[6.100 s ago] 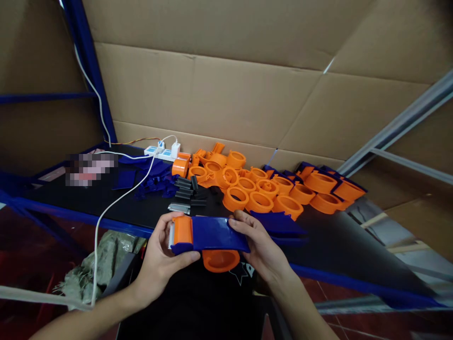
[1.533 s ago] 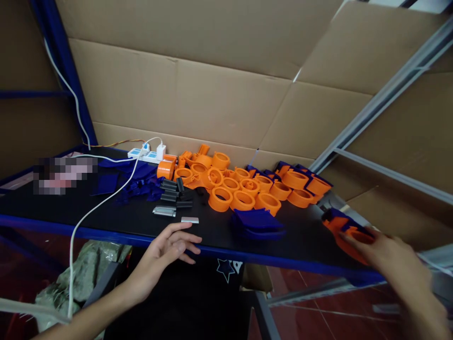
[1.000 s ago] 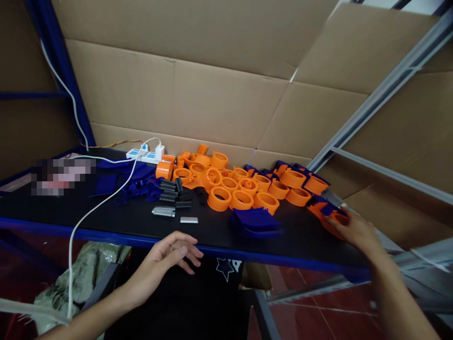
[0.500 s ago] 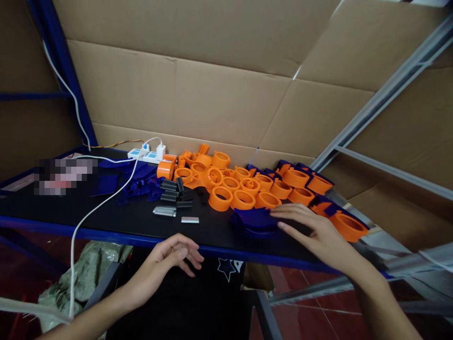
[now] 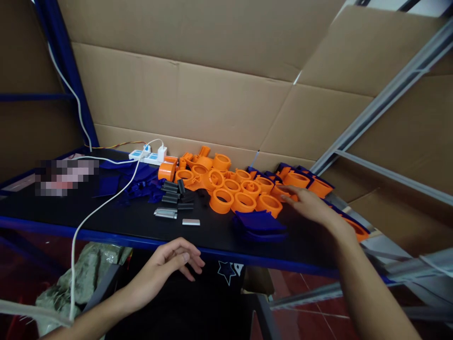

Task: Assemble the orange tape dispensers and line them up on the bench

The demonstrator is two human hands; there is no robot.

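Note:
My left hand (image 5: 177,259) hovers at the table's front edge, its fingers loosely bent and apart, holding nothing. My right hand (image 5: 309,203) reaches over the right part of the table, fingers stretched out at the orange ring-shaped parts (image 5: 269,205). Its fingertips overlap one ring in view; whether they touch it I cannot tell. Just left of and below that hand lies a small stack of dark blue plastic pieces (image 5: 258,222). Behind and under the hand are orange rings joined to blue pieces (image 5: 320,185), partly hidden by it.
Black short pieces (image 5: 170,193), silver pieces (image 5: 165,213) and a single silver bar (image 5: 191,222) lie mid-table. Further left are loose blue parts (image 5: 145,184), a white power strip (image 5: 139,155) and a white cable (image 5: 102,202). Cardboard (image 5: 198,94) walls the back.
My right hand has left the blue stack and moved further back, over to the orange rings. My left hand has stayed nearly where it was.

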